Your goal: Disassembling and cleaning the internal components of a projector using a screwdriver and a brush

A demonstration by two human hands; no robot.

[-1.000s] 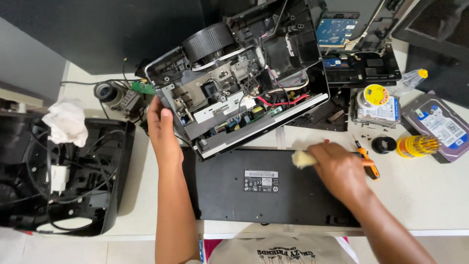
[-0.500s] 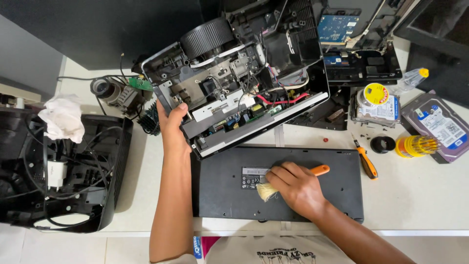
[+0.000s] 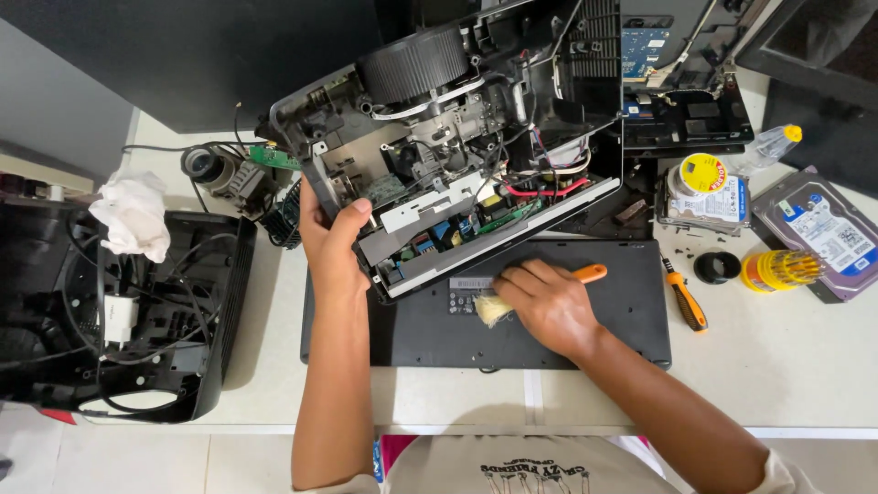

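My left hand [image 3: 331,245] grips the opened device [image 3: 457,137] by its left edge, tilting it; my right hand [image 3: 549,304] clasps an orange-handled brush [image 3: 512,300] on the black panel [image 3: 421,329] near me

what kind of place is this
Probably an electronics repair bench. The left hand tilts up an opened device chassis with bare circuit boards, the right hand holds a small brush, and a screwdriver and hard drive lie on the white table.

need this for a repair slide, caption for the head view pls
Left hand tilts up an opened projector chassis while right hand holds an orange-handled brush against a flat black panel.
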